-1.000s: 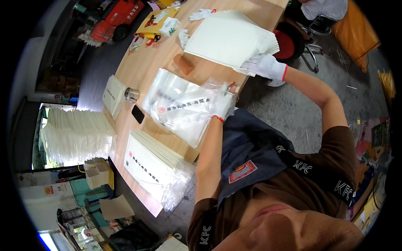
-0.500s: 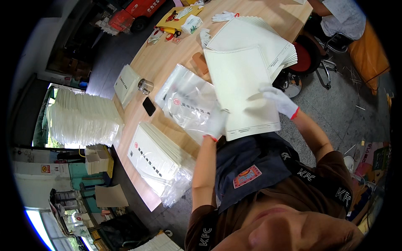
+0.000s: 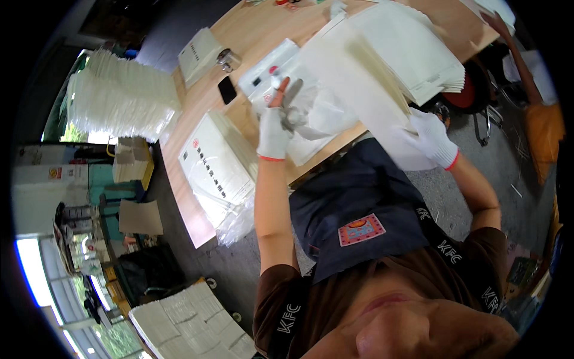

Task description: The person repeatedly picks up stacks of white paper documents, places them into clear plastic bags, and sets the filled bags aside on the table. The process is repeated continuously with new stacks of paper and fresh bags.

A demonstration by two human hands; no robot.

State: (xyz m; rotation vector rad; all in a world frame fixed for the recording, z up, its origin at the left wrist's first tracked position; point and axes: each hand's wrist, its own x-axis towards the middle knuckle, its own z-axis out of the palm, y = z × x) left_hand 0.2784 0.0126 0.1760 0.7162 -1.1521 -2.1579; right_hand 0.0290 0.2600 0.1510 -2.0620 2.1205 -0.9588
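My right hand (image 3: 429, 140), in a white glove with a red cuff, grips the lower right edge of a large off-white paper folder (image 3: 365, 90). The folder is tilted and blurred by motion, its far end over the table. In a like glove with bare fingertips, my left hand (image 3: 274, 128) hovers over a pile of clear plastic bags (image 3: 323, 110), one finger stretched out and nothing plainly held. Whether it touches the top bag is hard to make out. Beyond the folder lies a fanned stack of similar folders (image 3: 406, 48).
Packed white folders (image 3: 218, 161) lie at the table's near left. A black phone (image 3: 227, 90), a glass jar (image 3: 228, 60) and another small folder pile (image 3: 199, 57) are farther back. A tall stack (image 3: 119, 96) stands left of the table. Another person's arm (image 3: 517, 60) reaches in at the far right.
My left hand has left the folder and moved left over the plastic bags. The folder has tilted in my right hand, which has shifted slightly right. The whole view has also shifted.
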